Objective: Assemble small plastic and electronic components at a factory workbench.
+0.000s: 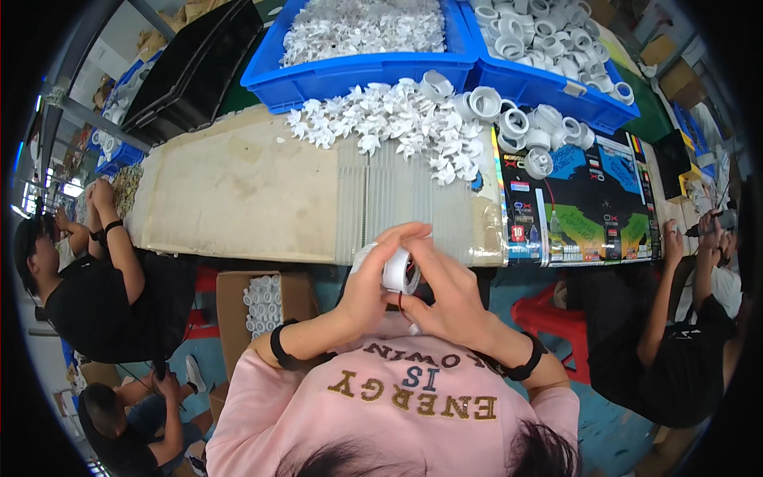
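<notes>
Head view. The person in the pink shirt (pixel 445 449) is holding 1 white housing (pixel 393 274), ring-shaped, between 2 hands, just off the near edge of the table (pixel 246 191). The left hand (pixel 367 282) is gripping the left side, its fingers curling over the top; the right hand (pixel 451 290) is arching over the right side, thumb low, and is apparently gripping it too, though how firmly I cannot tell. A thin red wire (pixel 401 304) is hanging below the housing, leading to a small white connector (pixel 414 328).

From where I am standing, the step in hand is seemingly involving close 2-handed work on the housing; any detail inside is lying out of sight. The next move is probably calling for a steady left grip, with the wire staying clear of the fingertips.

Far side: the left blue bin (pixel 286 89) is holding small white finned parts, and a heap of finned parts (pixel 381 111) is lying just nearer. The right blue bin (pixel 548 94) is holding white rings, with loose rings (pixel 515 123) standing before it.

Writing: the printed sheet (pixel 584 208) on the right is showing bright lettering and small labels on black; the shirt is bearing 3 visible lines of stitched lettering, appearing upside down.
</notes>
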A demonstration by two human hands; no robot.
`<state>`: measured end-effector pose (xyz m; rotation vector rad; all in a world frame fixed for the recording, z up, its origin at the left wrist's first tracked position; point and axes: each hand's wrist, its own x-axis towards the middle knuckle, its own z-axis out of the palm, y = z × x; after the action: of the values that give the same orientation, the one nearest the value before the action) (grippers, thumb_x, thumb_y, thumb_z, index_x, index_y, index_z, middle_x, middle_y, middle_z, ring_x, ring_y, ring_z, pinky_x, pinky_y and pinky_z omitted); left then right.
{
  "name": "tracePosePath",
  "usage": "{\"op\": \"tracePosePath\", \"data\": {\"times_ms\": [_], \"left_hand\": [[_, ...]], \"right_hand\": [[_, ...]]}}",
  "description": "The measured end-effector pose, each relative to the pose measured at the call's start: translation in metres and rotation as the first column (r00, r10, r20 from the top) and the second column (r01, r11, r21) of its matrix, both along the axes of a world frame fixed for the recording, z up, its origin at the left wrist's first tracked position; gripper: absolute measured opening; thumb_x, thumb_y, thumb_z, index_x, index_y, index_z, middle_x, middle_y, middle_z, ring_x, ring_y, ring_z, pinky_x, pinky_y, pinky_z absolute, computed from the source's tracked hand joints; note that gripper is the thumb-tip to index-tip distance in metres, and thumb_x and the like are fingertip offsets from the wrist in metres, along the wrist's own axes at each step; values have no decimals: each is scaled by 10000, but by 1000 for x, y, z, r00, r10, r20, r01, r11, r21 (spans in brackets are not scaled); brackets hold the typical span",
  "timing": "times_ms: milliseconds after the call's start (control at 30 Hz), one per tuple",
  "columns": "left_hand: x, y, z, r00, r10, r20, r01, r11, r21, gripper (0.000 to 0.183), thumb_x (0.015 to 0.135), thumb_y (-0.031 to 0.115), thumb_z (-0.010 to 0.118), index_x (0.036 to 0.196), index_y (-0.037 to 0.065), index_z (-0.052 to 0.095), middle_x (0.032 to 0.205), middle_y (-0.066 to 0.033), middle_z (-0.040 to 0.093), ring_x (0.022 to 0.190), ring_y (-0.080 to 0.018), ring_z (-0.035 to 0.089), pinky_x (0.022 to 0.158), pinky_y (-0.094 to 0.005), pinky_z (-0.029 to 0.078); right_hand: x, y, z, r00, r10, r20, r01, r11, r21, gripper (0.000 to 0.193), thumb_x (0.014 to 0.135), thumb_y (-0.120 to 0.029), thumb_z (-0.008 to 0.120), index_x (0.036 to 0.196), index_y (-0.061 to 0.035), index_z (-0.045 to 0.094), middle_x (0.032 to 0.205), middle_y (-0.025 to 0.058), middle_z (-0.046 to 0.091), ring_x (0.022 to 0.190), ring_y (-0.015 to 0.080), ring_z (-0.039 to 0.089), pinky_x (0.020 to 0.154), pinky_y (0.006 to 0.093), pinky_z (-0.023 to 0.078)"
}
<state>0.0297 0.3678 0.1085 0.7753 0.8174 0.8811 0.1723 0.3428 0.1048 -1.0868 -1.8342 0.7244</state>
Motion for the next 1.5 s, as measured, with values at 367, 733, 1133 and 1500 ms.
{"op": "tracePosePath", "data": {"times_ms": [367,733,1133,1500], "left_hand": [[-69,8,-31,994,37,101,-21,989,-148,356,843,69,625,1158,44,461,1163,-165,562,1012,-319,621,804,-357,539],[-50,3,-35,964,212,159,-193,973,-128,395,959,388,396,974,21,542,1049,-229,619,981,-345,631,784,-353,535],[-17,6,-38,996,0,-90,14,988,153,592,973,504,283,1363,70,385,953,-31,596,718,-58,491,542,-190,338],[-11,1,-39,986,119,-121,-93,974,205,337,931,312,387,1077,18,465,936,-86,576,864,-136,554,793,-268,449]], "right_hand": [[36,150,0,984,-130,125,158,955,-251,528,766,-319,712,1182,-26,572,753,131,640,701,273,632,656,356,496],[52,192,2,941,-277,195,312,933,-181,279,901,-296,531,959,-40,625,716,142,673,592,214,642,567,330,471],[24,-6,-36,955,32,-294,-209,777,-594,270,796,-199,710,887,-18,531,665,7,571,595,60,518,524,229,412],[6,-11,-25,914,-159,-374,16,934,-357,495,803,-170,700,1141,5,385,859,100,630,725,103,583,636,233,472]]}}
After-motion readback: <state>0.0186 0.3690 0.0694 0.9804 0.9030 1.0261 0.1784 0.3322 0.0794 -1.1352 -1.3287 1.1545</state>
